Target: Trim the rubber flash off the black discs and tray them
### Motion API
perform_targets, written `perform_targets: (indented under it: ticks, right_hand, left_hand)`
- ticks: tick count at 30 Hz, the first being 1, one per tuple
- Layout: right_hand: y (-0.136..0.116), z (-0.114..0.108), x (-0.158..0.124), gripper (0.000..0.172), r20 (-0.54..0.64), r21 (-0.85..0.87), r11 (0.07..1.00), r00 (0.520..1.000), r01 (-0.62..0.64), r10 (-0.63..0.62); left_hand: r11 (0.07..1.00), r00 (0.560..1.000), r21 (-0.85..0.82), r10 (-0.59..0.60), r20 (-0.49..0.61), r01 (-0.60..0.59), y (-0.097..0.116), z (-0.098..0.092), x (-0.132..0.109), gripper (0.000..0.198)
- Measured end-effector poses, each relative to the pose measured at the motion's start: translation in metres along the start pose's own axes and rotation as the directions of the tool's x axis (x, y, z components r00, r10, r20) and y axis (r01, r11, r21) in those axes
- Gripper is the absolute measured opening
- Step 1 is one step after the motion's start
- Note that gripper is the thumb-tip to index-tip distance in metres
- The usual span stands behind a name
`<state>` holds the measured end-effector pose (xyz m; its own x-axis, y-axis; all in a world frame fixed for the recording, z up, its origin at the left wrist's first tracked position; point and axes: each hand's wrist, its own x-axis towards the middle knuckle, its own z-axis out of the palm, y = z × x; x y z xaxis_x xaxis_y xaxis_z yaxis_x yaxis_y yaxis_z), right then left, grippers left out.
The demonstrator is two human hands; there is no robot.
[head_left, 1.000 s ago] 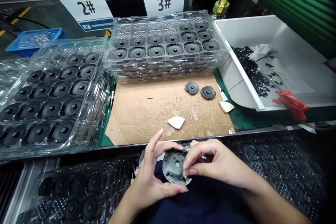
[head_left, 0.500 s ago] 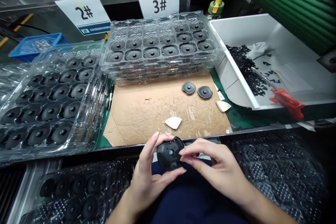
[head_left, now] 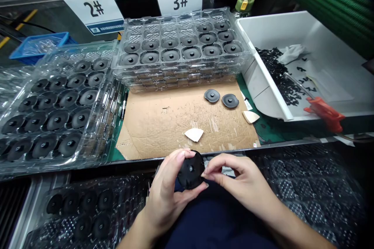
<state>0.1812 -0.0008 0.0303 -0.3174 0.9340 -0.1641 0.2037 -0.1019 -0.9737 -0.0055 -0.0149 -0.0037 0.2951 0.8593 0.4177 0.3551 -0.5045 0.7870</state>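
Note:
My left hand [head_left: 166, 188] grips a round black plastic disc [head_left: 189, 173] by its edge, fingers at the top and thumb below. A small peg stands at the disc's centre, and the face is tilted up toward me. At the right rim, my right hand [head_left: 233, 175] has thumb and forefinger pinched together; whatever lies between them is too small or hidden to make out. Beyond my hands, a cream-coloured triangular piece [head_left: 194, 135] lies on the cardboard sheet [head_left: 152, 124]. Two similar black discs [head_left: 212, 95] rest farther back on it.
Stacked clear trays [head_left: 181, 74] of discs stand behind the cardboard, with more trays [head_left: 58, 105] at the left. A white bin [head_left: 263, 89] at the right holds small black parts [head_left: 276, 72]. An orange-handled tool [head_left: 325, 113] lies over its front rim.
The disc has turned slightly in my left hand, and its face looks darker. My right fingertips stay at its right rim. The whole view has shifted a little.

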Motion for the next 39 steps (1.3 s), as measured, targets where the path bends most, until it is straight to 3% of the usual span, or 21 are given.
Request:
perform_targets:
  ticks: [6, 12, 21, 28, 32, 35, 39]
  right_hand:
    - [0.003, 0.001, 0.002, 0.017, -0.004, 0.014, 1.0, 1.0, 0.001, -0.001]
    - [0.007, 0.003, 0.003, 0.005, -0.068, 0.085, 0.995, 0.996, -0.051, 0.057]
    - [0.005, 0.004, 0.001, 0.009, -0.068, 0.037, 0.999, 0.997, -0.028, 0.03]
    - [0.015, 0.002, -0.002, 0.003, -0.055, 0.178, 0.982, 0.995, -0.066, 0.077]
    - [0.02, -0.004, -0.007, 0.014, -0.115, 0.059, 0.998, 0.993, -0.03, 0.036]
    - [0.022, -0.009, -0.012, 0.023, -0.155, -0.082, 0.991, 0.981, 0.109, -0.121]
    - [0.024, -0.016, -0.021, 0.032, -0.167, -0.174, 0.954, 0.948, 0.243, -0.272]
  left_hand:
    - [0.999, 0.999, 0.035, -0.025, -0.046, 0.027, 0.001, 0.004, 0.0, 0.093]
    - [1.0, 0.999, 0.009, -0.026, -0.031, 0.026, -0.001, 0.002, -0.001, 0.098]
    - [0.999, 0.998, -0.02, -0.041, -0.043, 0.04, -0.003, 0.005, -0.001, 0.097]
    - [0.968, 0.972, -0.132, -0.223, -0.076, 0.211, 0.003, 0.007, -0.006, 0.095]
    - [0.93, 0.947, -0.208, -0.317, -0.043, 0.302, 0.007, 0.008, -0.004, 0.093]
    - [0.861, 0.899, -0.318, -0.434, -0.056, 0.396, 0.015, 0.01, 0.003, 0.086]
    - [0.658, 0.734, -0.456, -0.679, -0.015, 0.599, 0.025, 0.015, 0.015, 0.077]
